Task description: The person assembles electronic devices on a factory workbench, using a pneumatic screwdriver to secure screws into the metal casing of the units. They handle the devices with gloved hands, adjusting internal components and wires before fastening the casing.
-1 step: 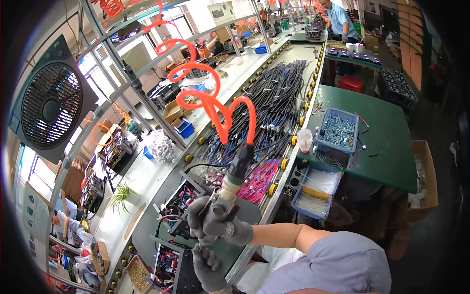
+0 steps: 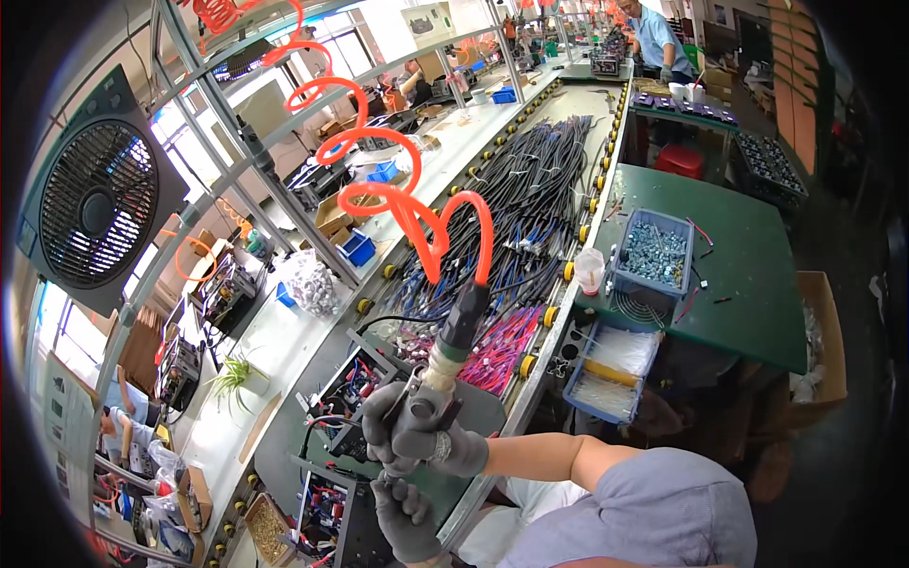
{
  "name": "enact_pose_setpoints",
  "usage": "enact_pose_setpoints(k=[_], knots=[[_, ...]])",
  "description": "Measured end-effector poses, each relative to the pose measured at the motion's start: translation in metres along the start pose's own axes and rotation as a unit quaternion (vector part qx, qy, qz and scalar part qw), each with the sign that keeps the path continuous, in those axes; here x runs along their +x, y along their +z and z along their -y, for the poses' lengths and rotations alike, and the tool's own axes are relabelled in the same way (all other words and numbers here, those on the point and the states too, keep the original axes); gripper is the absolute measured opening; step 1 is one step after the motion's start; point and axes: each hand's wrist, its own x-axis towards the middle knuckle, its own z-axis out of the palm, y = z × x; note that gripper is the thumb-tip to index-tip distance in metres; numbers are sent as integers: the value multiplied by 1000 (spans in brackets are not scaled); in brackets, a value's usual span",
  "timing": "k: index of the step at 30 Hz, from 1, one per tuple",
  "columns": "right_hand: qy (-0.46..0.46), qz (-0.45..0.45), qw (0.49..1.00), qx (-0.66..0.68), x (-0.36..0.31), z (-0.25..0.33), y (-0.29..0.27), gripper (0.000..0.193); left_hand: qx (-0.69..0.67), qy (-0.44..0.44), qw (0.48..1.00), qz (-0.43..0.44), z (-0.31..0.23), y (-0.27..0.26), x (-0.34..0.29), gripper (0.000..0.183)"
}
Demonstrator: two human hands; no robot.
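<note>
Head view: air tool (image 2: 461, 322) at lower centre of frame, right hand (image 2: 423, 437) wrapped firmly round its lower part, left hand (image 2: 407, 521) just below, fingers curled nearly closed at the tool's bottom end; cannot tell if they pinch anything. To do this well, I'd say: line the tool up with whatever sits at its end, steady it before any trigger press, fingertips clear of the tip, and allow slack so the hose (image 2: 487, 241) doesn't tug sideways. Materials: gloves grey, knit-looking, smooth-palmed; tool dark and rounded with a pale collar; hose glossy orange, springy coils. 2 box-shaped units with dark metal-looking edges at lower left, the upper unit (image 2: 356, 381) full of thin red and blue wires. Limp black cables (image 2: 535, 180) at upper centre, pink wires (image 2: 494, 348) below. Blue plastic bin (image 2: 647, 286) at right, heaped with small shiny bits.
</note>
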Motion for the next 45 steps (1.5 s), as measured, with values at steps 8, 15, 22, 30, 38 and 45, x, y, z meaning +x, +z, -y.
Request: enact_pose_setpoints(k=[8,15,22,30,38,45], knots=[[58,-34,996,54,-7,-22,-21,42,19,28,999,-30,6,-1,9,30],[251,-125,928,245,14,-33,-20,34,49,30,990,-132,-7,7,11,33],[64,-54,995,-50,10,-47,23,47,116,99,975,-164,-16,-3,-7,41],[133,-10,991,12,26,-64,18,55,216,136,949,-184,-29,-3,-25,41],[161,-162,974,1,18,-82,31,49,381,262,836,-295,-43,-4,-43,44],[139,-118,983,-20,35,-77,27,49,807,208,392,-390,-160,-29,-80,23]])
